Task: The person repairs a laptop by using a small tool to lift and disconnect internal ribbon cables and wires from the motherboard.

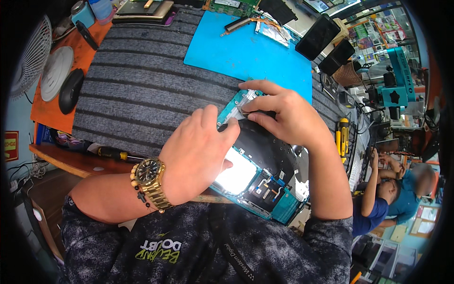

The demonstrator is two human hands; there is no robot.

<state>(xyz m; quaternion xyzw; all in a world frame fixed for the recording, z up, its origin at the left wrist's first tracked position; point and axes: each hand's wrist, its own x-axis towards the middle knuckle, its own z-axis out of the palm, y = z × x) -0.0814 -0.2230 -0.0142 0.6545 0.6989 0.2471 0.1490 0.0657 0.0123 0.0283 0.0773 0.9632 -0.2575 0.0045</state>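
Note:
A teal phone cover piece with a silvery inner face point(232, 110) is held tilted between my two hands. Against its lower left end, my left hand point(196, 149) has its fingers curled, with the thumb lower down over the opened phone. My right hand point(286, 113) is closed on the upper right side of the piece, thumb and fingers bent around it. Below them lies an opened phone body point(257, 189), teal-edged, with a glaring bright panel, exposed cables and a dark circuit area. Part of it is hidden by my left hand.
Under the phone is a black pad point(279, 146) dotted with small bits. A blue mat point(222, 52) carries loose phone parts. A yellow-black screwdriver point(341, 137) lies right, another screwdriver point(111, 153) left. A mouse point(72, 91) and fan point(35, 57) stand left; two people sit far right.

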